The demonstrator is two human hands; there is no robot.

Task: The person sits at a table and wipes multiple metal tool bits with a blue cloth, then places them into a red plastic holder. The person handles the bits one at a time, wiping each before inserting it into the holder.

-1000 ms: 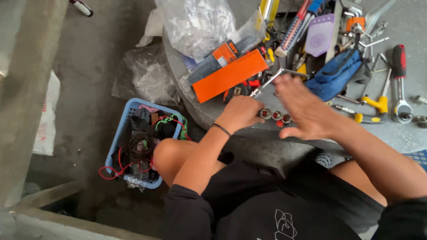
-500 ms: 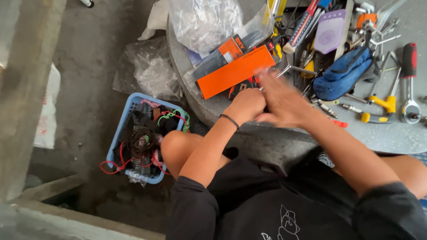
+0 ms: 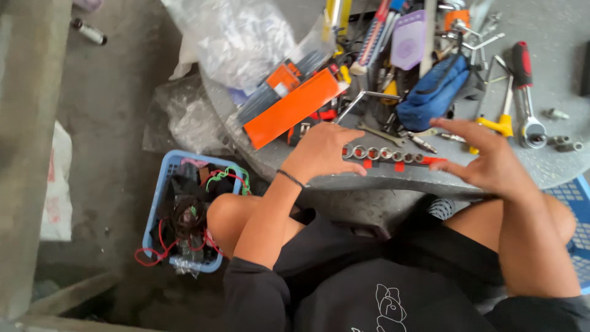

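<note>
A row of sockets (image 3: 384, 154) on a red rail sits at the near edge of the counter (image 3: 553, 172). The left hand (image 3: 322, 152) rests at the row's left end, its grip loose and holding nothing; the right hand (image 3: 485, 158) hovers at the row's right end, fingers spread wide, empty. A nudge could likely tip the sockets over that edge toward the blue basket (image 3: 161, 197) below-left of them.

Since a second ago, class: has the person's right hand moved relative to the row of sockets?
Yes. The right hand has pulled off the row of sockets toward its right end, fingers spread; earlier it covered them.
</note>
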